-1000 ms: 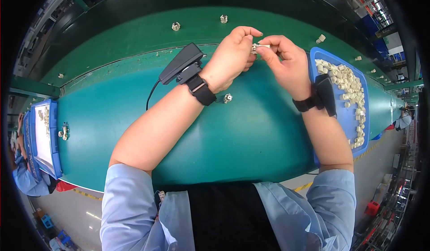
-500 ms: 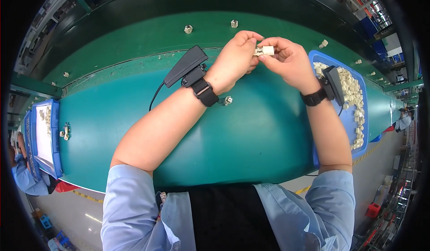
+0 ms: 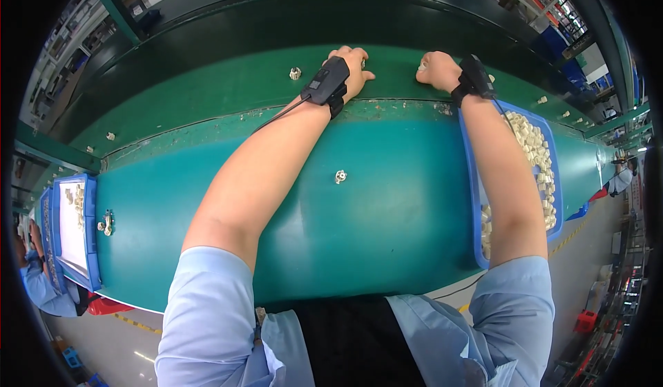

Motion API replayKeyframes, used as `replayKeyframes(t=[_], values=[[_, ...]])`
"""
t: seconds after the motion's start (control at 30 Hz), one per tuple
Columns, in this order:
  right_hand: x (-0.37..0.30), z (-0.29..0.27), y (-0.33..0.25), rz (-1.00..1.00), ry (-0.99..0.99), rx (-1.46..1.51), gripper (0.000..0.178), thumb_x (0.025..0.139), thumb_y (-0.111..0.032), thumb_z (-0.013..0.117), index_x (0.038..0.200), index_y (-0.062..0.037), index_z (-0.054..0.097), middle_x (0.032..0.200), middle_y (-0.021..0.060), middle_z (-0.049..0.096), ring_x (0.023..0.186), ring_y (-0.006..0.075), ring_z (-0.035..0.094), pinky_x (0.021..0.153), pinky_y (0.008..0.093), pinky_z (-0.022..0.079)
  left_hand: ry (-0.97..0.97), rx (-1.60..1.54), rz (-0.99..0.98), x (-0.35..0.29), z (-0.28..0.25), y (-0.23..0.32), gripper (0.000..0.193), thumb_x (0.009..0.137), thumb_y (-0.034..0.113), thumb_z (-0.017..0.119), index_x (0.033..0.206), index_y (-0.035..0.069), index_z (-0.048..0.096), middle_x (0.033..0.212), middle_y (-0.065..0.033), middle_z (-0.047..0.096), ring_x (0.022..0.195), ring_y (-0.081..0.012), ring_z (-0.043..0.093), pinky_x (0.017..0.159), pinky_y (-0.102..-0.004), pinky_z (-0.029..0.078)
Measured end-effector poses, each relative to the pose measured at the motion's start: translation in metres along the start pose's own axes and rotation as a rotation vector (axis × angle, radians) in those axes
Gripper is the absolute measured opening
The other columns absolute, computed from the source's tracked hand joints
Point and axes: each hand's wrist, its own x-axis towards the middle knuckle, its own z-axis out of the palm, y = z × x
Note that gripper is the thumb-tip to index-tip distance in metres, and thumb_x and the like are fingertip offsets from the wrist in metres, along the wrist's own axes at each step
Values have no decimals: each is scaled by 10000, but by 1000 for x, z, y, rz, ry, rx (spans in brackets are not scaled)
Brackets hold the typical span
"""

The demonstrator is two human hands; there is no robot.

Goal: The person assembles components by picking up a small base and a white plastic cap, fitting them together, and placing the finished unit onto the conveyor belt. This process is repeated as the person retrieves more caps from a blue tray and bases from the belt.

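My left hand (image 3: 352,71) reaches onto the dark green ledge, thumb and fingers apart around a small metal-and-cream part (image 3: 363,64); no firm grip on it shows. To the right, my right hand (image 3: 440,70) is closed over the same ledge, with a pale cream plastic piece (image 3: 423,66) at its fingertips, mostly covered. Another small round metal-and-cream part (image 3: 295,73) lies on the ledge left of my left hand. A similar one (image 3: 340,176) rests on the teal mat nearer to me.
A blue tray (image 3: 476,228) of cream plastic pieces lies under my right forearm. Blue trays (image 3: 90,228) stand at the far left, with a few loose parts (image 3: 106,223) beside them. More pieces (image 3: 542,100) dot the ledge at right. A person (image 3: 45,280) sits at far left.
My hands were together over the mat's far edge, holding a cream piece. They have parted: the left moved forward to the part on the ledge, the right also forward with a cream piece.
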Motion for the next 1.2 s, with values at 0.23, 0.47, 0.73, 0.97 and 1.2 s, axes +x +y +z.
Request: replayKeyframes(t=[0.23,0.47,0.73,0.97,1.2], values=[[-26,-17,21,43,227,125,375,685,-265,651,929,15,604,782,163,629,748,241,616,702,318,474,-50,-225,-31,4,-5,-6,248,779,186,625,957,19,582,828,-117,611,774,-255,589,694,-333,468],[-112,-62,45,197,-195,113,288,746,-196,631,958,-9,577,811,154,619,766,241,599,684,315,464,-138,-482,-235,-18,-44,36,214,808,174,607,954,19,592,778,-73,601,726,-149,575,660,-250,461],[-157,-20,43,241,68,137,219,770,-168,620,918,-13,576,703,78,593,644,166,570,587,284,443,-137,-611,-200,-43,-43,55,229,770,147,641,962,27,607,839,-88,612,768,-175,597,682,-274,473],[-143,-46,13,305,147,833,213,861,-225,543,934,-28,583,710,-9,562,588,70,503,542,199,405,-285,-653,-296,-44,-43,54,247,755,129,658,977,35,603,844,-70,619,765,-145,597,679,-251,471],[-99,-33,-51,87,-118,1286,256,886,-275,518,927,-34,593,675,-27,520,576,45,474,536,167,390,-277,-831,-352,-52,-35,47,283,726,115,688,988,45,603,824,-42,625,738,-114,592,672,-247,476]])
